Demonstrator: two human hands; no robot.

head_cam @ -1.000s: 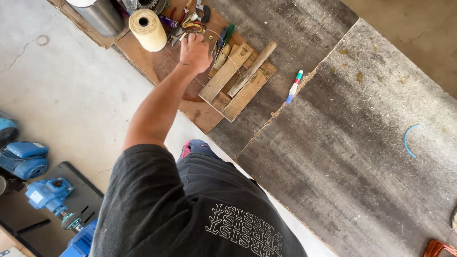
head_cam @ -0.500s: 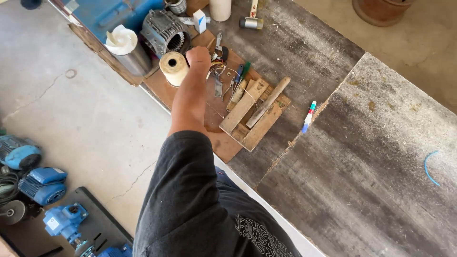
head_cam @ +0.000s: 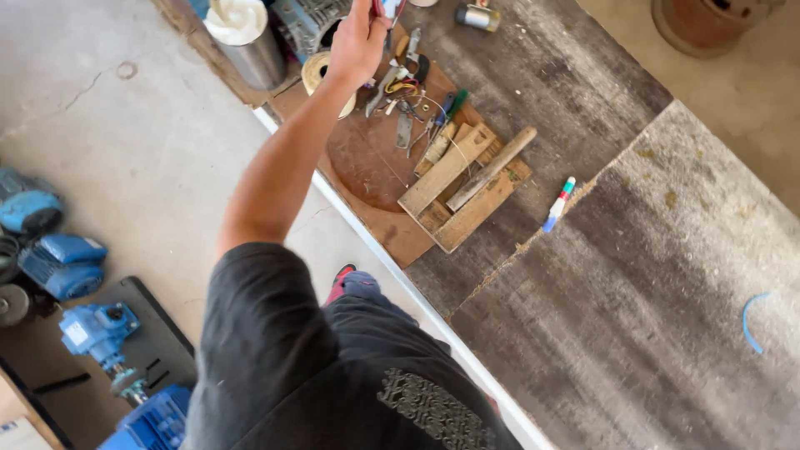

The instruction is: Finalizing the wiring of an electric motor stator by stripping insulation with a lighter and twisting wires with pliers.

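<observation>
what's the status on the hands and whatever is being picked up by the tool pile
One hand raised at frame top, grip shut on a small red-handled tool. Which hand, unclear; other out of view. Tool pile and wood strips below; nothing blocking.

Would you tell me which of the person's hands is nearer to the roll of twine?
Left. The left hand, gripping a red-handled tool, is raised right beside the roll of twine, overlapping it in view. The right hand is out of view.

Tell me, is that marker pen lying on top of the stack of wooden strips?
No, the marker pen lies by itself on the grey tabletop, clearly apart from the wooden strips to its left.
</observation>
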